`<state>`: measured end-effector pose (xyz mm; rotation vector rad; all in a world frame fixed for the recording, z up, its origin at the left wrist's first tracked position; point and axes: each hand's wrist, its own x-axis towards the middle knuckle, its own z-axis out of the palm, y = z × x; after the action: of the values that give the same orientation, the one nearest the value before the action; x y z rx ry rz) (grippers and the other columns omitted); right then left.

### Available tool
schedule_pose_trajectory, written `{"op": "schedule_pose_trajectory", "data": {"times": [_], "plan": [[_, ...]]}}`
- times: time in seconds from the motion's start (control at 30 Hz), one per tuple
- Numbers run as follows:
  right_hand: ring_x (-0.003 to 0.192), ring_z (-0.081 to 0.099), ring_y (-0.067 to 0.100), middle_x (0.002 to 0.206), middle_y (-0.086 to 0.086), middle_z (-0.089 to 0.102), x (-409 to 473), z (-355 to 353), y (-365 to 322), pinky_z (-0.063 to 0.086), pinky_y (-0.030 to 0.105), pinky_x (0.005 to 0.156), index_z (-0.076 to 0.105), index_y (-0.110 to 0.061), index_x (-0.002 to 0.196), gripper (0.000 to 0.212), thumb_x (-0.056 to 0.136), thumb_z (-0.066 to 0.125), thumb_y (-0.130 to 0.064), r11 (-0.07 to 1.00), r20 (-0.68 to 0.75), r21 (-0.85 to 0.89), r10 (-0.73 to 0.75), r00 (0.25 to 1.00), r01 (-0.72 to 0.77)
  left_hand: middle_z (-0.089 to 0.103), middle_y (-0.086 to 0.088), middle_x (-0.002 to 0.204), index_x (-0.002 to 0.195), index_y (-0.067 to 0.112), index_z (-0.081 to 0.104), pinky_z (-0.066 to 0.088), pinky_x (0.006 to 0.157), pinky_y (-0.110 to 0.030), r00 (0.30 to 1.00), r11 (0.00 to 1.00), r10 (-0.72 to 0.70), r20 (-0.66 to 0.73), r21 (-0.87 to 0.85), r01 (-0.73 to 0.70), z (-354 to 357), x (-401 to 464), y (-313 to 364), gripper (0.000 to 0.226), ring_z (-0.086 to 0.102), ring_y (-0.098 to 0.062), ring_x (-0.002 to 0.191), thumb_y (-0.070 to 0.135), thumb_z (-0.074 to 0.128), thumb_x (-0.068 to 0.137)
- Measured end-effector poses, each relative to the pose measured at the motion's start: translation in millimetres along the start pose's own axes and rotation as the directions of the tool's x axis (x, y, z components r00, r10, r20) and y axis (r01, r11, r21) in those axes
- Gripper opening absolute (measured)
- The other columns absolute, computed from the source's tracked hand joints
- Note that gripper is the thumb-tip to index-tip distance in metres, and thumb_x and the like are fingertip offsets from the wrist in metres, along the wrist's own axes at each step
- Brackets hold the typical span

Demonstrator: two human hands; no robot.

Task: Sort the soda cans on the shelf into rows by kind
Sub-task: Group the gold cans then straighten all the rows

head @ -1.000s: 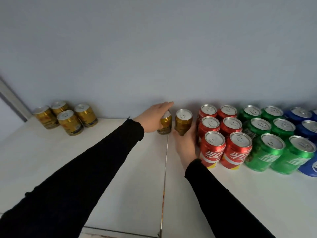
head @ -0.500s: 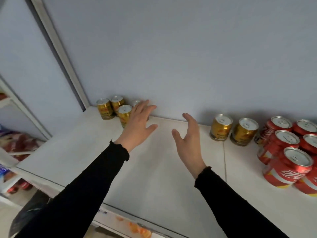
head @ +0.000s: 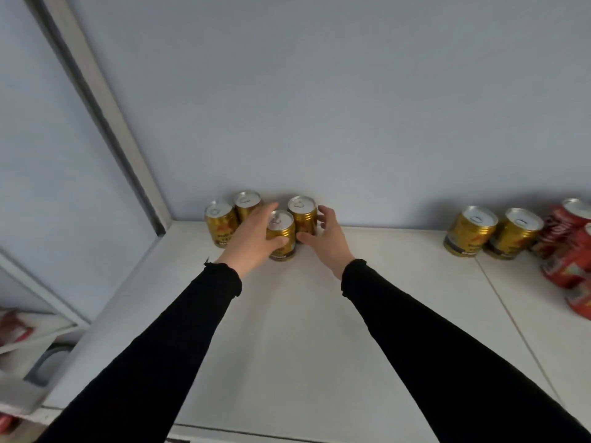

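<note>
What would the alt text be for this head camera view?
Two hands in black sleeves reach for four gold cans at the back left of a white shelf: the left hand wraps the front can, the right hand is open beside another. Two more gold cans and red cans stand at right.

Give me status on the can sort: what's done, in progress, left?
Done: two gold cans stand side by side at the wall next to the red cans.
In hand: the left hand wraps the front gold can of the corner cluster; the right hand is around the one behind, grip unclear.
Left: two more corner cans still apart from the pair.
</note>
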<state>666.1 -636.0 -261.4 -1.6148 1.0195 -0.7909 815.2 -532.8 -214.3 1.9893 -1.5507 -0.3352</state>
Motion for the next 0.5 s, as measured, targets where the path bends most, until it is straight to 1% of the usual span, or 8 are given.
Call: {"op": "schedule_pose_trajectory", "data": {"times": [0.07,0.13,0.2,0.27,0.33,0.4,0.5], "plan": [[0.121,0.057,0.022,0.134,0.003,0.055,4,7,1,0.047,0.036,0.104,0.040,-0.017,0.143,0.075,0.079,0.078,-0.010,1.000,-0.023,0.007,-0.004,1.000,0.004,0.044,-0.005,0.148,0.150,0.020,0.037,0.039,0.109,-0.037,1.000,0.999,0.014,-0.023,0.031,-0.013,-1,2,-6,0.073,0.044,-0.021,0.135,0.030,0.074,0.087],[0.114,0.063,0.022,0.126,0.002,0.062,7,14,3,0.052,0.043,0.102,0.044,-0.018,0.137,0.072,0.076,0.081,-0.013,1.000,-0.050,0.000,-0.009,0.999,0.009,0.048,-0.006,0.141,0.145,0.019,0.044,0.041,0.105,-0.034,0.997,0.999,0.012,-0.070,0.038,-0.009,-3,1,-13,0.069,0.048,-0.022,0.128,0.030,0.076,0.086],[0.109,0.064,0.020,0.121,0.001,0.065,9,21,5,0.054,0.043,0.098,0.047,-0.019,0.132,0.069,0.073,0.083,-0.019,0.999,-0.096,-0.033,-0.021,0.995,0.018,0.050,-0.004,0.136,0.140,0.020,0.048,0.041,0.098,-0.029,0.996,1.000,0.009,-0.092,0.017,-0.007,-5,0,-21,0.066,0.050,-0.019,0.122,0.032,0.078,0.083],[0.105,0.064,0.019,0.117,-0.001,0.065,10,26,5,0.055,0.041,0.093,0.048,-0.020,0.125,0.064,0.072,0.084,-0.026,0.997,-0.145,-0.078,-0.040,0.989,0.029,0.052,-0.001,0.132,0.135,0.021,0.049,0.041,0.092,-0.026,0.998,1.000,0.013,-0.066,-0.012,-0.013,-7,1,-24,0.065,0.051,-0.015,0.117,0.031,0.081,0.080],[0.105,0.064,0.020,0.116,-0.001,0.065,8,28,3,0.054,0.038,0.091,0.048,-0.021,0.122,0.060,0.073,0.084,-0.027,0.996,-0.162,-0.084,-0.043,0.986,0.029,0.056,0.001,0.128,0.133,0.022,0.049,0.044,0.089,-0.028,0.999,0.999,0.009,-0.043,-0.049,-0.011,-8,2,-25,0.065,0.054,-0.015,0.115,0.029,0.083,0.078],[0.105,0.063,0.019,0.116,-0.002,0.065,2,22,2,0.053,0.033,0.090,0.049,-0.020,0.122,0.058,0.076,0.084,-0.025,0.999,-0.165,-0.037,-0.036,0.986,0.030,0.059,0.004,0.123,0.130,0.024,0.050,0.049,0.088,-0.030,0.999,0.998,0.006,-0.047,-0.064,-0.009,-7,4,-23,0.064,0.057,-0.014,0.111,0.029,0.084,0.077],[0.102,0.061,0.012,0.112,-0.005,0.065,-23,-6,-3,0.047,0.020,0.082,0.050,-0.017,0.124,0.058,0.077,0.084,-0.020,0.997,-0.213,0.058,-0.033,0.977,0.046,0.061,0.009,0.116,0.123,0.028,0.051,0.052,0.084,-0.032,0.997,0.993,0.050,-0.063,-0.105,-0.057,1,6,-7,0.062,0.060,-0.012,0.105,0.035,0.086,0.072]]}}
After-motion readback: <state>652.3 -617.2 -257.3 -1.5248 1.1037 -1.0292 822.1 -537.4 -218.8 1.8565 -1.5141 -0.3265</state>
